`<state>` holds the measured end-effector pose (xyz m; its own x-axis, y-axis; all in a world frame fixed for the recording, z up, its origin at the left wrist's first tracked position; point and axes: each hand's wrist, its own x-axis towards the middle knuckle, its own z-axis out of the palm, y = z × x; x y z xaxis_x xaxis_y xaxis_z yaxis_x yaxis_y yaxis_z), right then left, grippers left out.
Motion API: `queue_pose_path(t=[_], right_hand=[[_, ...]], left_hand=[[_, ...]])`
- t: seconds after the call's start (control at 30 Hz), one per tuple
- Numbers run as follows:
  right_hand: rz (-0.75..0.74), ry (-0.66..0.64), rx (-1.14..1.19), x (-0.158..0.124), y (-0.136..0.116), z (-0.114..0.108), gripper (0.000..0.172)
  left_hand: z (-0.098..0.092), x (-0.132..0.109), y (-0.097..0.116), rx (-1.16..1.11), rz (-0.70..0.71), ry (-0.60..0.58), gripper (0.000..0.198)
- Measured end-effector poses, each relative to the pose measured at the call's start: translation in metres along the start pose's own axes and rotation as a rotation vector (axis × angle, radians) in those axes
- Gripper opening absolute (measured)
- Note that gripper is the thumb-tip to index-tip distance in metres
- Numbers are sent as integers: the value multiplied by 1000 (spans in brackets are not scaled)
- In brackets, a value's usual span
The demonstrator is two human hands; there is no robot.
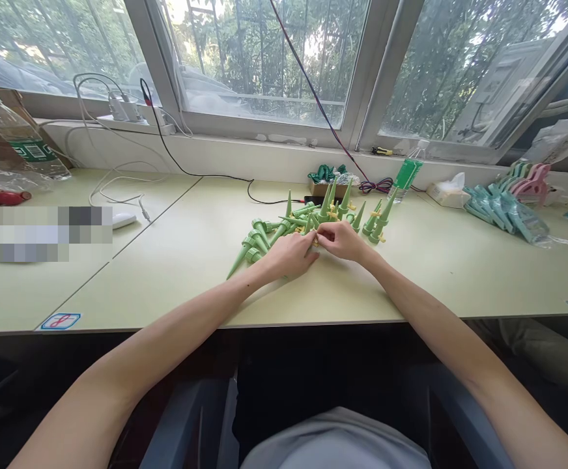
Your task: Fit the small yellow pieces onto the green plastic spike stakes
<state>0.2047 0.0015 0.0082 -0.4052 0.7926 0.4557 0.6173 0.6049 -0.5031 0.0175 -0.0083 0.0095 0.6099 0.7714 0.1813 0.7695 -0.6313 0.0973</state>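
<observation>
My left hand (pixel 291 253) and my right hand (pixel 341 240) meet over the front of a cluster of green plastic plant watering spikes. Both are closed, fingertips together. A small yellow valve (pixel 316 242) shows between them, pinched by my right fingers. A green watering spike points up just behind my left fingers, which seem to grip it; its lower part is hidden. Left of my hands, loose spikes (pixel 259 238) lie in a heap without visible yellow parts. Behind and to the right, spikes with yellow valves (pixel 380 221) stand tip up on the table.
Behind the spikes sits a small cardboard box (pixel 319 189) with green material. A green-labelled bottle (pixel 408 172), a tissue pack (pixel 447 192) and teal and pink plastic pieces (pixel 503 208) lie right. Cables (pixel 118 176), a white object (pixel 124 221) and another bottle (pixel 25 143) are left.
</observation>
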Motion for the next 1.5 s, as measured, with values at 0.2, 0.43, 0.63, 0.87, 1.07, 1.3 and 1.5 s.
queue_pose_path(t=[0.2,0.43,0.63,0.87,1.07,1.3,1.5], right_hand=[[6,-2,-3,0,0,0,20],[-1,-1,-8,0,1,0,20],[5,-6,-10,0,1,0,20],[4,-9,-12,0,2,0,20],[11,-9,-5,0,2,0,20],[6,-9,2,0,2,0,19],[7,-7,0,0,3,1,19]], left_hand=[[0,0,1,1,-4,-5,36],[0,0,0,-12,-6,-5,34],[-1,0,0,-29,-8,-14,34],[-2,-1,0,-44,0,-26,37],[-1,-1,0,-34,18,-11,35],[0,0,0,-29,21,0,33],[0,0,0,-29,8,-5,34]])
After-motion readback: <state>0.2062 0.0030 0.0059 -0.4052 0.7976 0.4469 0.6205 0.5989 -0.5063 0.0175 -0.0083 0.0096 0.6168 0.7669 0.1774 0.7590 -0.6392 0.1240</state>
